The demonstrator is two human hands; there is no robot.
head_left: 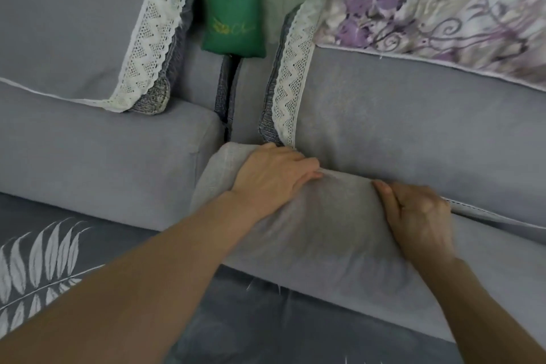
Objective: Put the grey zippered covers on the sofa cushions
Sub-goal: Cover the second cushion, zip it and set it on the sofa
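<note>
A grey covered cushion lies across the front of the sofa seat, its left end rounded and wrinkled. My left hand lies flat on its top left corner, fingers pointing right along the back edge. My right hand grips the cover's back edge, fingers curled into the gap under the right back cushion. A white stitched seam or zipper line runs right from that hand. A second grey seat cushion lies to the left.
Lace-trimmed back cushions stand left and right. A green pillow with a red figure sits in the corner gap. A purple floral cloth drapes the right back. A dark grey leaf-print sofa cover covers the seat front.
</note>
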